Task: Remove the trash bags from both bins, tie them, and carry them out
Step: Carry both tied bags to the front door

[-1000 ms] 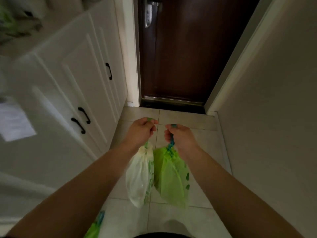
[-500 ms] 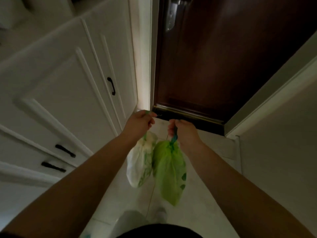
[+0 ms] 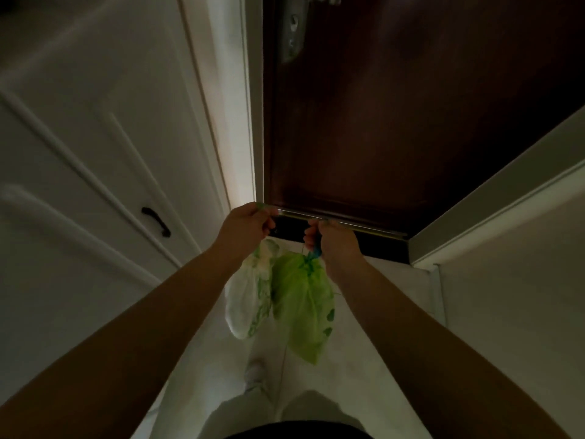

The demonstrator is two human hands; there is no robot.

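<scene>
My left hand (image 3: 245,228) is closed around the knotted top of a white trash bag (image 3: 248,301) with green print, which hangs below my wrist. My right hand (image 3: 332,240) grips the tied neck of a green trash bag (image 3: 302,307) that hangs right beside the white one, the two bags touching. Both hands are held out in front of me, close together, just short of the bottom edge of a dark brown door (image 3: 395,122). The bins are out of sight.
The door is closed, with a metal handle plate (image 3: 292,30) at the top and a metal threshold strip (image 3: 342,224). White cabinet doors with a black handle (image 3: 156,221) run along the left. A pale wall (image 3: 522,296) closes in the right. Light floor tiles (image 3: 392,296) lie underfoot.
I have walked closer to the door, which now fills the upper view. Both hands keep their hold on the bags, which swing slightly. The cabinets have slid past on the left.
</scene>
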